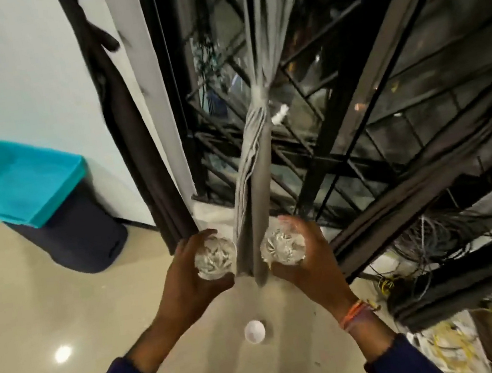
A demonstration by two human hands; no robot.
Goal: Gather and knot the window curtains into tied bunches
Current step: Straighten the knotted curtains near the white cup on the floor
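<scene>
A grey curtain [255, 159], gathered into one long bunch with a knot partway up, hangs at the picture's centre, its long axis running from twelve to six o'clock before the dark window grille [353, 100]. Bare floor [34, 314] spreads toward eight o'clock. The left hand [192, 272] and right hand [301, 253] flank its lower end, each curled around a cut-glass ball.

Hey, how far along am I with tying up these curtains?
Done: the grey curtain in the middle is gathered and cinched into a bunch. In hand: your left hand and right hand each hold a cut-glass ball on either side of its lower end. Left: the dark curtain by the wall hangs loose, and the dark one at right looks untied.
</scene>
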